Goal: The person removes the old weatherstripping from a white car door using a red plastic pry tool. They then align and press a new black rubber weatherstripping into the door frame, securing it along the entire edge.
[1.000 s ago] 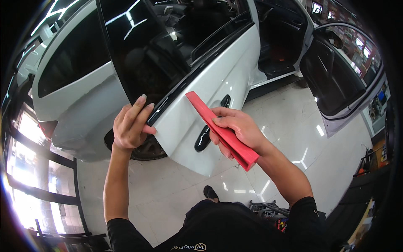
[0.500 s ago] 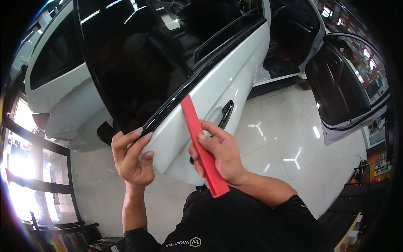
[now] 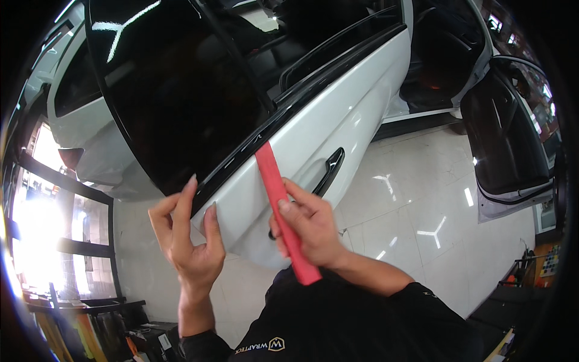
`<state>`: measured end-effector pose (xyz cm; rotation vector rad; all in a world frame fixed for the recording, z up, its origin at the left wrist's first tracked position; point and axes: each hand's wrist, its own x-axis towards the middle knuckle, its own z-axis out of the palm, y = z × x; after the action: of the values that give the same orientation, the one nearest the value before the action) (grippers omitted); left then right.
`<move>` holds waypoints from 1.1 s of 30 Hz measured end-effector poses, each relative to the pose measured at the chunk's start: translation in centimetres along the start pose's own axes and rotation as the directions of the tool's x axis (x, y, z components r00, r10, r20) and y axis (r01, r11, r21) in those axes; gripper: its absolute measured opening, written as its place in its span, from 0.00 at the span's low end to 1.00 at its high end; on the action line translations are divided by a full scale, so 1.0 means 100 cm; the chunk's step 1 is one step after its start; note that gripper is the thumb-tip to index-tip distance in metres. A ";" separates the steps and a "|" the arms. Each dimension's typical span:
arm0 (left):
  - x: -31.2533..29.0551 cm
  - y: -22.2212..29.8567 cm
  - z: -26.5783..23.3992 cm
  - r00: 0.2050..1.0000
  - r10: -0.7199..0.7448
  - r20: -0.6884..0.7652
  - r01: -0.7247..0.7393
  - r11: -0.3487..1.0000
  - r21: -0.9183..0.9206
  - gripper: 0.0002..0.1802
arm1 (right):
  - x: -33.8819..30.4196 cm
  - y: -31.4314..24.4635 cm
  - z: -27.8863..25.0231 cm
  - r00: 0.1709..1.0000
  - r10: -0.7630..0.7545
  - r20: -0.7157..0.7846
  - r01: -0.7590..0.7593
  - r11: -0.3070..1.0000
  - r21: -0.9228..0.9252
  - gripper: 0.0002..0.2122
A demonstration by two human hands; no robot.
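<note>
My right hand (image 3: 310,223) is closed around a long, flat red squeegee (image 3: 272,175). The squeegee's far tip meets the white car door (image 3: 313,130) just under the glossy black window trim (image 3: 241,154). Close to the rear end of that trim is my left hand (image 3: 196,244), its fingers apart and its thumb raised near the door's edge, with nothing seen in it. Whether a fingertip touches the trim I cannot tell. A black door handle (image 3: 330,169) lies to the right of the squeegee.
This door stands open, its dark window (image 3: 175,90) rising beyond the trim. Another open door (image 3: 503,136) is at the right. The white car body (image 3: 90,148) is behind at the left. Pale tiled floor (image 3: 410,193) shows between the doors, and bright windows (image 3: 57,223) are at the left.
My left hand has come off the trim's end, its fingers spreading wider. The squeegee stays against the door by the trim. The whole view has shifted slightly.
</note>
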<state>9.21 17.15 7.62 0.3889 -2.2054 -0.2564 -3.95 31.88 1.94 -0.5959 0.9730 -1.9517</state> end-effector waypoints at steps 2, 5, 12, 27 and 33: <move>0.017 0.014 -0.019 0.987 -0.029 0.156 0.006 0.989 0.145 0.25 | -0.001 -0.040 -0.003 0.985 0.175 0.007 -0.175 0.984 0.040 0.22; 0.037 0.010 -0.027 0.955 0.006 0.297 -0.057 0.985 0.162 0.26 | 0.003 -0.049 -0.016 0.977 0.194 0.084 -0.197 0.980 0.032 0.21; 0.032 -0.002 -0.014 0.977 0.073 0.200 -0.110 0.978 0.180 0.27 | 0.030 -0.049 -0.028 0.951 0.264 0.163 -0.267 0.964 -0.005 0.17; 0.036 0.010 -0.001 0.818 -0.554 0.156 0.575 0.795 -0.193 0.31 | 0.060 -0.057 -0.037 0.898 0.349 0.267 -0.300 0.931 -0.207 0.13; 0.034 0.005 -0.001 0.877 -0.463 0.126 0.480 0.853 -0.205 0.27 | 0.063 -0.047 -0.037 0.912 0.287 0.293 -0.233 0.950 -0.206 0.13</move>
<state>7.20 16.40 10.27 0.8018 -2.0879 -0.7994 -12.08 29.62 3.85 -0.8056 0.9590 -1.4896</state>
